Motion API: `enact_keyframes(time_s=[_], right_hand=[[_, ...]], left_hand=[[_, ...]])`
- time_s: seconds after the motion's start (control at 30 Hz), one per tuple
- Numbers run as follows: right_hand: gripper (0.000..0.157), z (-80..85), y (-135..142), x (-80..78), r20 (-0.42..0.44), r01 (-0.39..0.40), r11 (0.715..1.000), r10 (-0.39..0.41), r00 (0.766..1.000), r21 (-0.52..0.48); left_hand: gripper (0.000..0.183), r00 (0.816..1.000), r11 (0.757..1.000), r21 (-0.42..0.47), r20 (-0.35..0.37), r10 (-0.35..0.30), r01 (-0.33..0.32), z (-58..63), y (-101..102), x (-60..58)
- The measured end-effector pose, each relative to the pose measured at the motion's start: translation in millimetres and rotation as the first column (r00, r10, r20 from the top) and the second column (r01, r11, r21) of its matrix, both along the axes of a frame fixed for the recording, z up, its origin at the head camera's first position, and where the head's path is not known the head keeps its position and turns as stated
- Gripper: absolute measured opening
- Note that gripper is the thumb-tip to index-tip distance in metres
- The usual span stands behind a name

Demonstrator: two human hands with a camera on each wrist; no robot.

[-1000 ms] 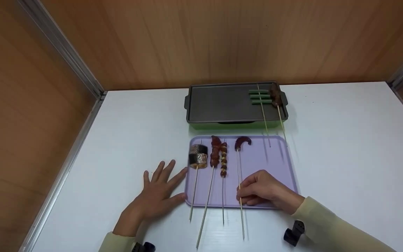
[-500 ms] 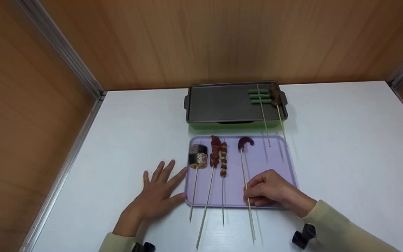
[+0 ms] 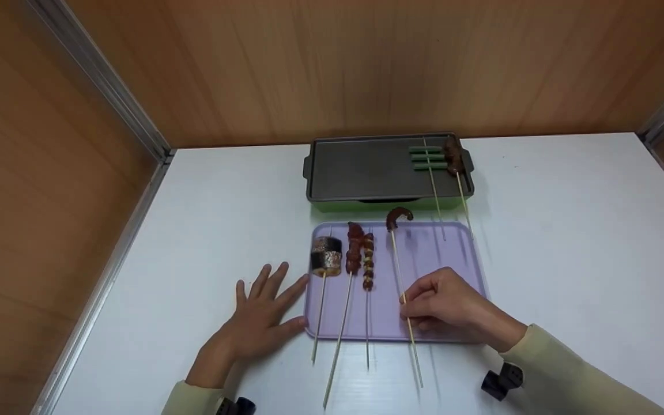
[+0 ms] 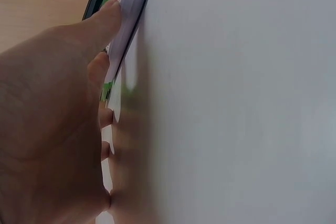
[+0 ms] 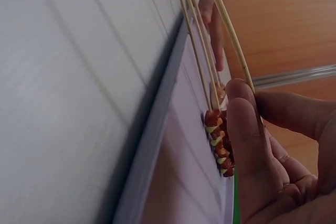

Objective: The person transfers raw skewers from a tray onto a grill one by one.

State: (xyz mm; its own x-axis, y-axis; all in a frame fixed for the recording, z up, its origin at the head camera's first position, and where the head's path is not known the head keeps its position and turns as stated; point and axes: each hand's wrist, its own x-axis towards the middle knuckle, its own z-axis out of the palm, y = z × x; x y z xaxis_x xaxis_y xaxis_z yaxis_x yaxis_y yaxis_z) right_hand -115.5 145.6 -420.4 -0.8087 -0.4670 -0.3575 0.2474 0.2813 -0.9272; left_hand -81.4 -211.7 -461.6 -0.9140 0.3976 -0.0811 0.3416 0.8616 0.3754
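My right hand pinches the thin stick of a skewer between thumb and fingers. A curled dark-red piece, shrimp-like in shape, sits at its far end, raised over the back rim of the lilac tray. In the right wrist view the stick passes between thumb and fingertips. My left hand lies on the table with fingers spread, its thumb and index fingertip at the tray's left rim. On the tray's left half lie a black-banded roll skewer, a red meat skewer and a narrow beaded skewer.
Behind the tray stands a green-based grill with a dark plate. At its right end rest a skewer of green stalks and a brown meat skewer, their sticks reaching over the tray. A wooden panel rises behind the table.
My right hand has shifted a little right, then lifted the curled-piece skewer up and forward off the tray. My left hand has stayed in place.
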Motion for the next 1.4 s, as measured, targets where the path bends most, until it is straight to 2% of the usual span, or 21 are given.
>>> enact_keyframes(time_s=[0.3, 0.53, 0.73, 1.03, 1.17, 1.4], right_hand=[[0.022, 20.8, -4.8, -22.2, -0.022, 0.031, 1.000, -0.031, 0.999, -0.003], [0.021, 35.5, -10.6, -51.6, -0.070, 0.087, 0.995, -0.083, 0.994, 0.058], [0.022, 45.9, -11.2, -79.9, -0.116, 0.106, 0.986, -0.091, 0.989, 0.131], [0.024, 49.2, -5.4, -116.3, -0.115, 0.115, 0.973, -0.093, 0.989, 0.201], [0.025, 50.2, -5.0, -127.0, -0.104, 0.102, 0.967, -0.079, 0.991, 0.234], [0.026, 49.0, -4.9, -139.3, -0.091, 0.127, 0.952, -0.106, 0.990, 0.277]], left_hand=[[0.070, 1.000, 1.000, -0.005, -0.009, -0.005, 0.005, -1.1, -0.2, -1.0], [0.070, 1.000, 1.000, 0.005, -0.012, -0.001, 0.001, -2.2, -0.8, 0.0], [0.069, 1.000, 1.000, 0.002, -0.011, 0.006, -0.006, -2.9, -0.6, -0.3], [0.069, 1.000, 1.000, 0.028, -0.018, -0.003, 0.003, -0.9, -0.3, -0.6], [0.069, 1.000, 1.000, 0.026, -0.029, -0.007, 0.007, -1.4, -0.2, -0.3], [0.069, 1.000, 1.000, 0.013, -0.009, 0.004, -0.003, -1.8, -0.9, 0.0]])
